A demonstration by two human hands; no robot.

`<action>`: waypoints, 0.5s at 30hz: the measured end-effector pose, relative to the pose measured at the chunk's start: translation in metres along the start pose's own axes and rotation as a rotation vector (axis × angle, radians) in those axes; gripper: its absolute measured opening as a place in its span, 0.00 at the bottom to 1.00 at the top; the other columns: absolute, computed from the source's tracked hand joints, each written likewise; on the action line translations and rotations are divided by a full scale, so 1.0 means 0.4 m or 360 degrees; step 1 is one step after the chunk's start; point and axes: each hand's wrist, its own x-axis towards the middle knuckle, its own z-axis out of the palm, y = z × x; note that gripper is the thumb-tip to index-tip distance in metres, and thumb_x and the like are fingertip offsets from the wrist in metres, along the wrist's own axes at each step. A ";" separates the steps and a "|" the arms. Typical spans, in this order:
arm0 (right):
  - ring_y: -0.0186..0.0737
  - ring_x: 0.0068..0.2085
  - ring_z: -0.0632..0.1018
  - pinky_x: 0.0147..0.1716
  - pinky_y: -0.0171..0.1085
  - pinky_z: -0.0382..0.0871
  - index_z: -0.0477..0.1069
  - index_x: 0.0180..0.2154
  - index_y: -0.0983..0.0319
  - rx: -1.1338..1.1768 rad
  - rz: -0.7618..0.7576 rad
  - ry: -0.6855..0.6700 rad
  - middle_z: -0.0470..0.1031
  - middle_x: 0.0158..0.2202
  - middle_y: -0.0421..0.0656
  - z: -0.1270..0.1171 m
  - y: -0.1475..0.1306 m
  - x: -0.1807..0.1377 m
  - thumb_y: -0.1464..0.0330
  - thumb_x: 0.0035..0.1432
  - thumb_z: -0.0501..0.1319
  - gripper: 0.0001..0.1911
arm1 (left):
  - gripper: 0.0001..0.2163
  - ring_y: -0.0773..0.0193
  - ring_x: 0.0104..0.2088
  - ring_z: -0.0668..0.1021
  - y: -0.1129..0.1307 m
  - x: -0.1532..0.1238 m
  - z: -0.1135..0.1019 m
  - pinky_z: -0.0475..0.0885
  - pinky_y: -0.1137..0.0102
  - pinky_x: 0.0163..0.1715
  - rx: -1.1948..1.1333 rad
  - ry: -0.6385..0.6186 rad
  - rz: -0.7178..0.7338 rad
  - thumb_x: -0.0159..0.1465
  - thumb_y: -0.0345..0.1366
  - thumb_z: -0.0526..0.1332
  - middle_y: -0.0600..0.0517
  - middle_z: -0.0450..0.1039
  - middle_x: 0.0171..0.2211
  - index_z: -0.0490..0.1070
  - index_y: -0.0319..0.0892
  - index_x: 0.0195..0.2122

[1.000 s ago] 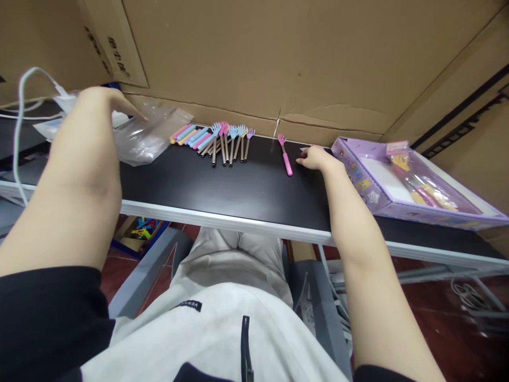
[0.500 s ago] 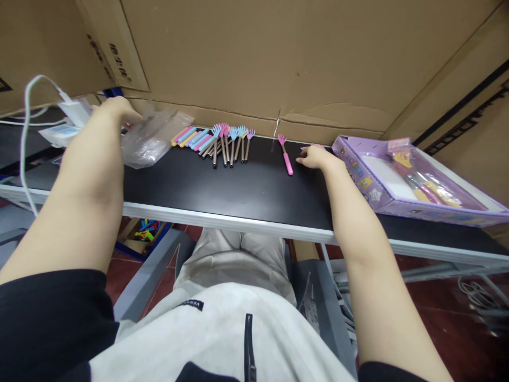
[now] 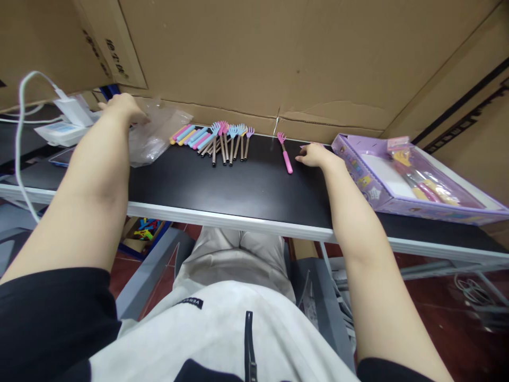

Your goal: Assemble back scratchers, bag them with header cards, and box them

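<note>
My left hand point(image 3: 126, 107) reaches to the back left of the table, over the edge of some crumpled clear plastic bags point(image 3: 153, 135). Its fingers are apart; their tips are partly hidden behind the hand. My right hand point(image 3: 314, 155) rests at the back of the table with its fingers loosely bent and apart. A sliver of something purple shows behind its fingertips, too small to name. Just left of it lies a single pink back scratcher point(image 3: 287, 161), claw end away from me. Several back scratchers point(image 3: 230, 140) with coloured claws lie fanned out near the middle, beside coloured handles point(image 3: 193, 137).
A purple box point(image 3: 382, 188) holding a bagged set stands on the right. A white device point(image 3: 66, 131) with a white cable point(image 3: 19, 143) sits on the left. Cardboard walls point(image 3: 246, 63) close off the back. Below the table edge is a bin point(image 3: 135, 245) of coloured pieces.
My left hand has shifted slightly right and up over the plastic bags, its far-side finger now showing. My right hand and the pink back scratcher stay in place.
</note>
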 end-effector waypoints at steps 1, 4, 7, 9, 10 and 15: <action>0.53 0.65 0.80 0.66 0.47 0.73 0.81 0.60 0.65 0.0011 0.0001 0.0008 0.80 0.63 0.54 0.000 0.000 0.000 0.66 0.72 0.64 0.20 | 0.39 0.24 0.73 0.62 0.030 -0.026 -0.002 0.40 0.29 0.75 0.0204 0.0086 -0.0196 0.50 0.66 0.76 0.47 0.70 0.72 0.76 0.41 0.53; 0.54 0.65 0.80 0.66 0.49 0.73 0.81 0.61 0.64 0.0044 -0.0001 0.0063 0.80 0.63 0.53 -0.001 -0.001 -0.001 0.66 0.71 0.64 0.20 | 0.30 0.35 0.74 0.65 0.126 -0.088 -0.017 0.50 0.38 0.78 0.0396 0.0254 -0.0270 0.63 0.34 0.70 0.46 0.63 0.77 0.70 0.36 0.66; 0.56 0.66 0.79 0.67 0.51 0.72 0.80 0.62 0.65 0.0107 0.0002 0.0145 0.79 0.64 0.55 -0.007 -0.013 -0.009 0.66 0.72 0.61 0.21 | 0.24 0.36 0.72 0.70 0.222 -0.120 -0.034 0.63 0.45 0.75 0.0387 0.0445 -0.0226 0.65 0.24 0.66 0.38 0.70 0.72 0.73 0.26 0.63; 0.57 0.67 0.77 0.68 0.52 0.71 0.78 0.63 0.66 0.0170 -0.0067 0.0225 0.79 0.64 0.57 -0.012 -0.032 -0.018 0.67 0.73 0.59 0.23 | 0.18 0.38 0.67 0.76 0.285 -0.127 -0.035 0.69 0.48 0.72 0.0181 0.0483 -0.0078 0.68 0.26 0.65 0.39 0.76 0.66 0.79 0.28 0.58; 0.57 0.68 0.76 0.69 0.52 0.70 0.77 0.64 0.67 0.0207 -0.0140 0.0273 0.77 0.65 0.57 -0.014 -0.044 -0.024 0.67 0.73 0.58 0.24 | 0.15 0.43 0.63 0.79 0.316 -0.128 -0.030 0.72 0.49 0.70 0.0055 0.0516 0.0026 0.68 0.27 0.64 0.42 0.81 0.61 0.81 0.31 0.55; 0.58 0.75 0.66 0.72 0.59 0.62 0.61 0.76 0.64 0.0390 -0.0671 0.0568 0.64 0.75 0.58 -0.009 -0.126 -0.056 0.63 0.74 0.57 0.33 | 0.11 0.70 0.24 0.68 0.466 -0.156 0.067 0.82 0.55 0.49 -0.0731 0.0505 0.0255 0.61 0.24 0.63 0.56 0.62 0.20 0.69 0.41 0.23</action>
